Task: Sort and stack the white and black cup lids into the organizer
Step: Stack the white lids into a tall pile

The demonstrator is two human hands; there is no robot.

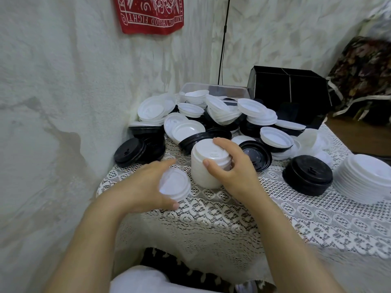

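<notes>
A table (pixel 211 210) covered with a white lace cloth stands against a rough pale wall, and a red printed cloth (pixel 148 13) hangs on that wall above it. Across the back half of the table lies a loose pile of lids (pixel 211 115) – white and black ones mixed, some nested, some tipped on edge. Behind the pile at the right stands the black organizer (pixel 289 87), tilted, with dividers splitting it into compartments; its inside is too dark to tell what it holds. Just left of it, a clear plastic tub (pixel 224 89) sits half hidden by the pile.

At the right edge of the table is a wide stack of white lids (pixel 368 182), and just beside it on the left a neat stack of black lids (pixel 309 176). More black lids (pixel 129 152) lean together at the left end of the pile, near the wall.

In the middle, close to the person, a tall white stack (pixel 207 170) stands upright on the cloth. The right hand (pixel 234 172) grips it – fingers curled over the top lid, thumb against the near side. The left hand (pixel 143 187) is just beside this stack, on its left, and holds a single white lid (pixel 174 185) tilted on edge, its thumb under the lower rim and its fingers behind. That lid is near the tall stack but not touching it.
</notes>
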